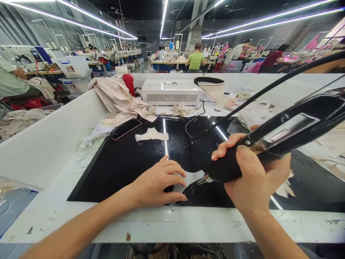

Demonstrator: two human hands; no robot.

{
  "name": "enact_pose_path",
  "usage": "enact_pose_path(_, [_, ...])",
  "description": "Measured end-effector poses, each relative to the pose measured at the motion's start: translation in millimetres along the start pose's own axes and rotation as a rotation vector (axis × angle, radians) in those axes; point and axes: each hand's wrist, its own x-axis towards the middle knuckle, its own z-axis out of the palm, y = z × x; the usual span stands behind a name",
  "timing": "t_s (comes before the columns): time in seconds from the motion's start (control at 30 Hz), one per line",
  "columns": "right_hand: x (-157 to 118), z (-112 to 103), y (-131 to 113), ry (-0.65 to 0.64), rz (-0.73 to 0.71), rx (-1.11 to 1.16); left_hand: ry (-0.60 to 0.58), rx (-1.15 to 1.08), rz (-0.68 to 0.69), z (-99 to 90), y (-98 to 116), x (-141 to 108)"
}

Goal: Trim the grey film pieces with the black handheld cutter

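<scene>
My right hand (253, 176) grips a black corded cutting tool (283, 138) with a silver plate on its side; its tip points down at the black glossy work surface (121, 165). My left hand (159, 181) lies flat on that surface, fingers spread, pressing a small pale piece of fabric (188, 180) just left of the tool's tip. The tool's black cable (269, 88) arcs up to the right. Another cream fabric piece (151, 135) lies farther back on the black surface.
A phone (125, 129) and white cord (88, 144) lie at the left. A white box unit (171, 91), a heap of cream fabric (115, 97), a red bottle (129, 83) and a bowl (210, 86) stand behind. White partition walls (48, 140) surround the bench. People work at distant tables.
</scene>
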Motion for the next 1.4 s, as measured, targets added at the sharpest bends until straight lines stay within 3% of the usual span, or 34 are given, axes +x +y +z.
enact_pose_path(0.2, [3.1, -6.1, 9.7, -0.023, -0.034, -0.023, -0.093, 0.024, 0.0, 11.8, -0.8, -1.4])
enact_pose_path(0.47, [-0.3, -5.3, 18.6, -0.057, -0.03, 0.004, -0.108, 0.037, -0.017, 9.9, 0.9, -0.9])
enact_pose_path(0.73, [-0.5, -6.3, 19.6, -0.076, -0.024, -0.031, -0.106, 0.042, -0.023, 10.0, 0.6, -0.9])
enact_pose_path(0.97, [14.4, -18.2, 21.0, 0.024, -0.105, -0.1, -0.111, 0.039, -0.035, 11.1, -0.8, -2.2])
enact_pose_path(1.4, [13.4, -19.1, 22.6, 0.021, -0.063, -0.095, -0.065, 0.016, -0.045, 9.0, -1.9, -2.9])
